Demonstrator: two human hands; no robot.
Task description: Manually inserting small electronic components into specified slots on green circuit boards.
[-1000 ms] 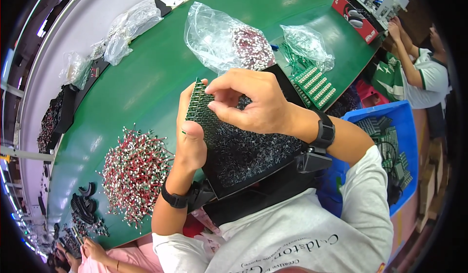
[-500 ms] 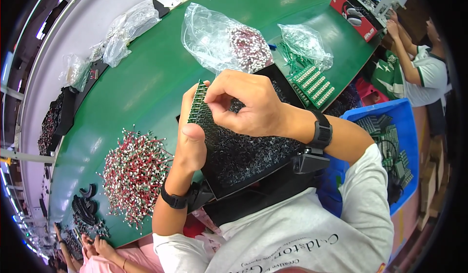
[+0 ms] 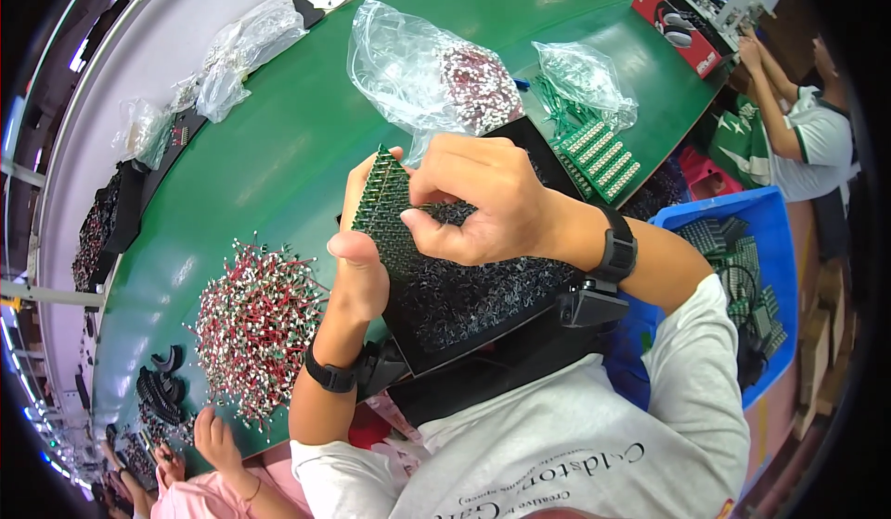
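Observation:
My left hand point(image 3: 357, 264) holds a green circuit board point(image 3: 385, 208) upright by its left edge, above a black tray point(image 3: 483, 296) full of small dark parts. My right hand point(image 3: 483, 204) presses against the board's right face, thumb and fingers pinched at its surface. What the fingers pinch is too small to tell. A pile of red and white wired components point(image 3: 255, 320) lies on the green table point(image 3: 278, 148) left of my left wrist.
Clear plastic bags point(image 3: 422, 60) with red parts and a stack of green boards point(image 3: 599, 157) lie beyond the tray. A blue bin point(image 3: 775, 269) of boards stands at right. A red box point(image 3: 677, 27) and another person point(image 3: 798, 120) are far right. Someone's hand point(image 3: 213, 440) rests lower left.
My right hand has shifted slightly down and right across the board's face. The left hand keeps the board in nearly the same place.

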